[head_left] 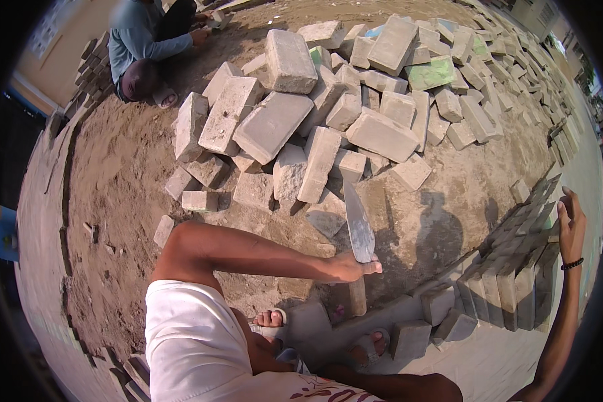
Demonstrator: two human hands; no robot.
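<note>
bare brown earth [117, 171] fills much of the view, with no blocks set over it. upon it lies a large, jumbled heap of pale grey rectangular concrete blocks [275, 126], all loose. at right, a row of dark grey concrete blocks [509, 289] stands packed side by side; the work thus appears only partly done, with the heap left unordered. at upper left, a co-worker in a blue-grey sleeve [146, 43] bends low. the steel-bladed trowel with a wooden handle [360, 231] is upright before the heap, gripped by the left hand [350, 266]. the right hand [572, 228], fingers loosely parted, holds nothing visible near the row.
</note>
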